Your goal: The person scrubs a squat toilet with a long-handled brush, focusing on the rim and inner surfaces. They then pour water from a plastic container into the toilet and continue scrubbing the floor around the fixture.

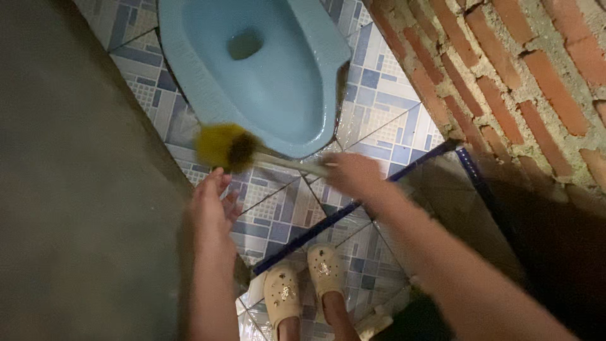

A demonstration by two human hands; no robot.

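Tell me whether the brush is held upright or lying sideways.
Sideways. The brush stretches level from the right hand, yellow bristles pointing left over the tiled floor.

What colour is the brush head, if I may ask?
Yellow bristles on the brush head, in the head view.

The squat toilet pan (265,69) was pale blue. The brush head (225,147) was mustard yellow with a dark centre, its handle (293,165) cream. Floor tiles (379,95) bore blue, grey and white geometric blocks. The brick wall (517,82) was red-orange with grey mortar. The clogs (303,284) were beige.
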